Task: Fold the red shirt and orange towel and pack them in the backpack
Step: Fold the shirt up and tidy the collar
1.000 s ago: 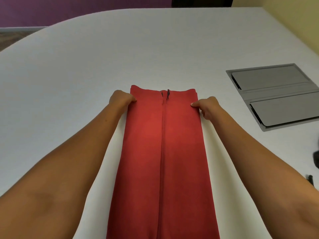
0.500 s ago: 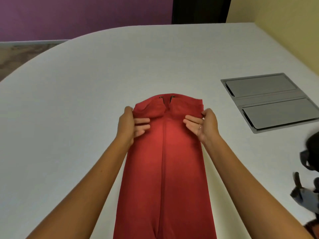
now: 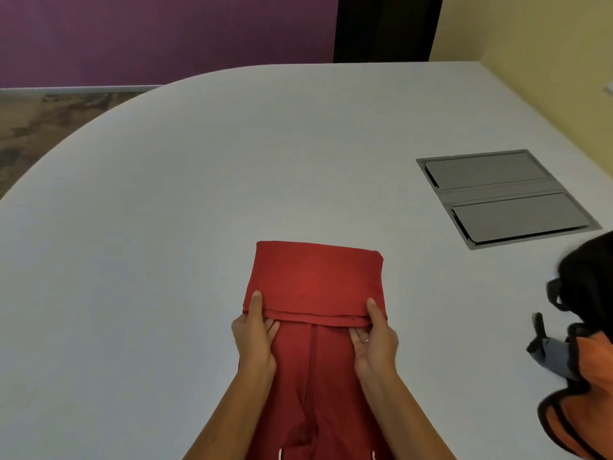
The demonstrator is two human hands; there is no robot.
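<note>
The red shirt (image 3: 315, 280) lies as a long narrow strip on the white table (image 3: 166, 260), running toward me. Its far end is doubled back over itself into a flat flap. My left hand (image 3: 253, 330) pinches the flap's left corner, thumb on top. My right hand (image 3: 374, 336) pinches the right corner the same way. At the right edge a black and orange backpack (image 3: 587, 343) lies on the table, partly cut off. Orange fabric shows in it; I cannot tell whether that is the towel.
A grey metal cable hatch (image 3: 504, 197) with two lids is set flush in the table at the right. The table's curved edge runs at the left, with carpet beyond. A purple wall and a yellow wall stand behind.
Both hands lifted the shirt's far collar end and drew it back toward me, laying it over the strip as a fold. The view tilted up and the backpack came into sight.
</note>
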